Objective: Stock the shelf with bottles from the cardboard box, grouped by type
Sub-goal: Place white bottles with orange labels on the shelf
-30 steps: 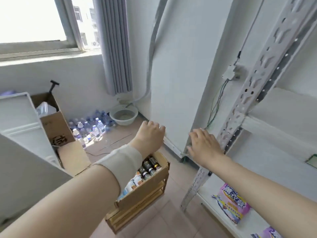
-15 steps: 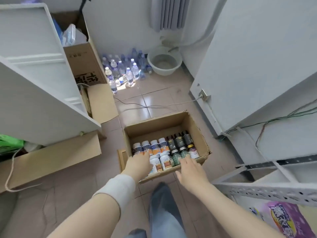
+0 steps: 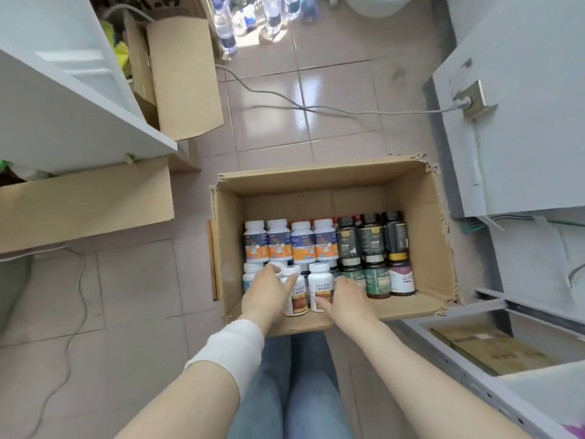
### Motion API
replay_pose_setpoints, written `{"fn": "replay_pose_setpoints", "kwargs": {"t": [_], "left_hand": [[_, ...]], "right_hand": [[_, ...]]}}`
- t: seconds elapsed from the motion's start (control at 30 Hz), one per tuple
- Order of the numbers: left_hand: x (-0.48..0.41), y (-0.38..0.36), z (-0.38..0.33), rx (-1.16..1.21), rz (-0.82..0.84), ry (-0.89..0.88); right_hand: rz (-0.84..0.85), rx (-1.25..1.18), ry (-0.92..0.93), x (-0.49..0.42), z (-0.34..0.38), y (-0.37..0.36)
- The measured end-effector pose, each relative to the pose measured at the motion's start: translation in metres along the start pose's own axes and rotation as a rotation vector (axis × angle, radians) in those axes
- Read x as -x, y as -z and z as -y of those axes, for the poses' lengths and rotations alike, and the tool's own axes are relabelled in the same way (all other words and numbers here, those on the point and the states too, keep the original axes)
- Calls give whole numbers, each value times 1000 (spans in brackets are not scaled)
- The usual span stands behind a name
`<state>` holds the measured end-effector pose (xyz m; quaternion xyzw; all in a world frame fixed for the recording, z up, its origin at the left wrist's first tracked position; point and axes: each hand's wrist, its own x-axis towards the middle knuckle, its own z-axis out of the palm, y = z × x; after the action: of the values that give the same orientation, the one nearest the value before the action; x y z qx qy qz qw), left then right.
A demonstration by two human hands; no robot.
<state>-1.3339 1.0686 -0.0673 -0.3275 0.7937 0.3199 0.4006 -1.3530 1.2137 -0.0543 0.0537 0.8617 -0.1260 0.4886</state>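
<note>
— Where are the hands?
— The left hand [image 3: 268,293] grips the left white bottle [image 3: 297,301]. The right hand [image 3: 346,297] seems to pinch the right white bottle [image 3: 321,285], though its fingers are partly hidden.
— And the bottles?
— Upright, touching, at the near wall of the cardboard box [image 3: 316,185].

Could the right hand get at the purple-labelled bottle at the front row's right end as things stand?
Probably yes. The cardboard box is open on top, the right hand is inside it, and the purple-labelled bottle stands uncovered. The thumb touches a white bottle, so the hand may need freeing.
</note>
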Motion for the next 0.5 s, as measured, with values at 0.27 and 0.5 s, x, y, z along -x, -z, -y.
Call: {"fn": "replay_pose_setpoints", "kwargs": {"t": [0.27,0.5], "left_hand": [[-23,-13,1,65,-38,30],[-6,4,-8,311,-10,15]], "right_hand": [[32,-221,-117,-32,-3,-9],[61,-353,-127,-19,-11,12]]}}
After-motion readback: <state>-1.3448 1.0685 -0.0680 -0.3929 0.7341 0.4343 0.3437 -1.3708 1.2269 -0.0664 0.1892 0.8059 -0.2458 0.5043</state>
